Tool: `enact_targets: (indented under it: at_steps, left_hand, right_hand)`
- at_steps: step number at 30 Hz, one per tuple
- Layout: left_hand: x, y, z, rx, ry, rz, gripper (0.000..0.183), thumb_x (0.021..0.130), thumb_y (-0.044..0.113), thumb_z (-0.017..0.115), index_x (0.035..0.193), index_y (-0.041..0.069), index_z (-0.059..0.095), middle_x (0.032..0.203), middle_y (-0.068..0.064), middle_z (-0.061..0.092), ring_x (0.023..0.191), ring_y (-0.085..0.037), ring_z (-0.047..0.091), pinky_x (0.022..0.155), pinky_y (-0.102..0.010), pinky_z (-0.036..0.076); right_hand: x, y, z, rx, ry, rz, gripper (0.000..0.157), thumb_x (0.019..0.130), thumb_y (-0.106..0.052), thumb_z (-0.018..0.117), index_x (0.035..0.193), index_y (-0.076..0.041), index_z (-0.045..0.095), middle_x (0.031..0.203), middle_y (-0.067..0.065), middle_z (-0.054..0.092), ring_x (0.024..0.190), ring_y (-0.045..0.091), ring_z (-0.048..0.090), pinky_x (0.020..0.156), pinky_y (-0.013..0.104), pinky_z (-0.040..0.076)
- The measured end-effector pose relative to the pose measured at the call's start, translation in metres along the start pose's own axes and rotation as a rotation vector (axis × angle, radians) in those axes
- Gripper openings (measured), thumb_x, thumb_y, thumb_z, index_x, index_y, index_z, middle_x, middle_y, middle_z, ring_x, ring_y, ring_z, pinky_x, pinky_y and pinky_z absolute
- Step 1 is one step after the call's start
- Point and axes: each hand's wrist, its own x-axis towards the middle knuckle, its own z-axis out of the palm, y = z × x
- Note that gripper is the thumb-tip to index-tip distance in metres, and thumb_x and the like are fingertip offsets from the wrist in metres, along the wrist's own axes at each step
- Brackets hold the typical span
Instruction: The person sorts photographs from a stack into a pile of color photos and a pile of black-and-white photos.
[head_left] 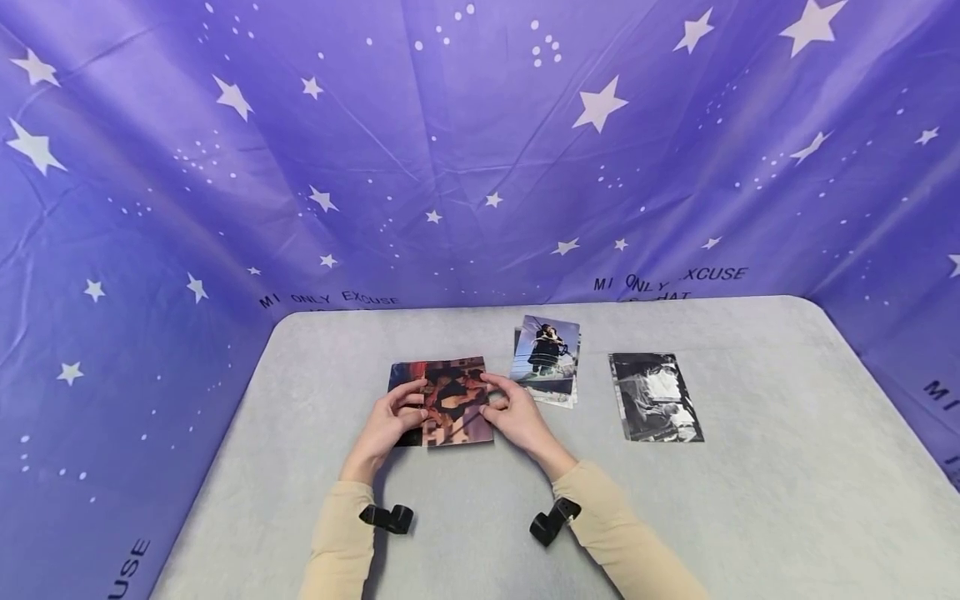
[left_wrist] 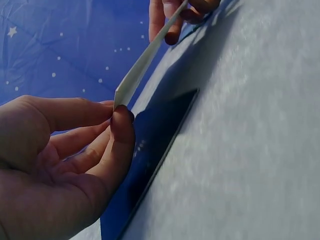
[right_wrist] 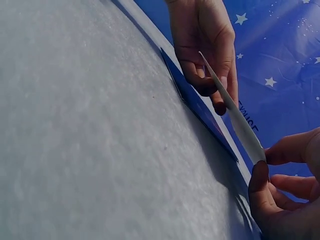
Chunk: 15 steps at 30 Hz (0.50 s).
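Gripping the reddish print (head_left: 453,404) near its left edge with the left hand (head_left: 386,429), thumb against fingers; pinching its right edge with the right hand (head_left: 520,421). Held raised over the grey table (head_left: 465,517), apart from the darker print (head_left: 401,373) lying partly beneath and showing out at left. Seen nearly edge-on from both wrists. Laid out on the same tabletop too: just beyond the right hand, in a loose pile (head_left: 547,358), with a dark-clothed figure on top and edges of other sheets poking out below; farther right, well apart from the pile, in black and white, as a glossy print (head_left: 656,400).
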Motion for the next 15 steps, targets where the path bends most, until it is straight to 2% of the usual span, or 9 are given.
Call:
enact_targets:
  at_steps: [7,15]
  left_hand:
    - [-0.004,0.001,-0.016,0.067,-0.009,-0.011,0.054,0.083,-0.012,0.059,0.136,-0.009,0.048,0.107,-0.021,0.059,0.079,-0.011,0.062,0.071,-0.022,0.052]
    - [-0.005,0.004,-0.033,0.110,0.008,-0.017,0.053,0.083,-0.013,0.057,0.135,-0.012,0.046,0.101,-0.018,0.059,0.077,-0.009,0.061,0.071,-0.022,0.052]
  right_hand:
    - [0.007,-0.004,0.012,-0.079,-0.036,-0.030,0.054,0.077,0.009,0.066,0.129,0.008,0.054,0.109,0.019,0.060,0.071,0.022,0.066,0.063,0.024,0.051]
    - [0.017,-0.006,0.028,-0.181,-0.075,-0.058,0.054,0.077,0.006,0.067,0.129,0.008,0.054,0.107,0.018,0.059,0.069,0.018,0.064,0.063,0.023,0.050]
